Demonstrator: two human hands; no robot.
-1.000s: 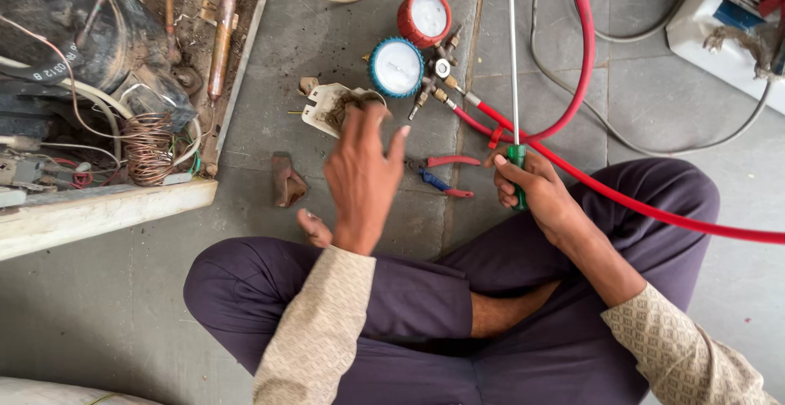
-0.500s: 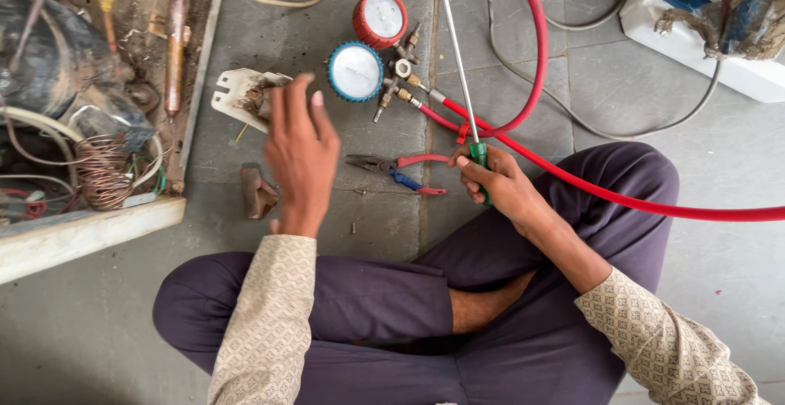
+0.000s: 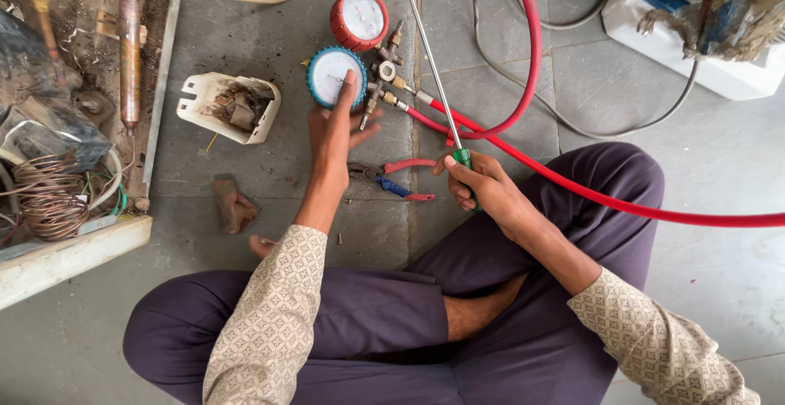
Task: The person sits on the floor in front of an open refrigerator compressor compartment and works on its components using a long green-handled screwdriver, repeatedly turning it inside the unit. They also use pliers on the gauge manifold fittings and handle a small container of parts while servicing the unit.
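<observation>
I sit cross-legged on a grey stone floor. My left hand point(image 3: 334, 135) reaches forward with fingers spread, its fingertips touching the blue-rimmed gauge point(image 3: 329, 73) of a manifold set. The red-rimmed gauge point(image 3: 359, 17) lies just behind it, joined by brass fittings point(image 3: 384, 78). My right hand point(image 3: 482, 184) grips the green handle of a long screwdriver point(image 3: 433, 78) whose metal shaft points away from me. A red hose point(image 3: 589, 192) runs from the fittings across my right knee. Pliers with red and blue handles point(image 3: 401, 178) lie between my hands.
A white plastic housing with rusty parts point(image 3: 229, 107) lies left of the gauges. A brown scrap point(image 3: 233, 207) sits nearer me. An opened unit with copper coil point(image 3: 49, 196) and copper pipe point(image 3: 129, 45) fills the left. A white appliance with wiring point(image 3: 703, 21) stands far right.
My left hand has left the white plastic housing and moved right onto the blue gauge. My right hand keeps holding the screwdriver.
</observation>
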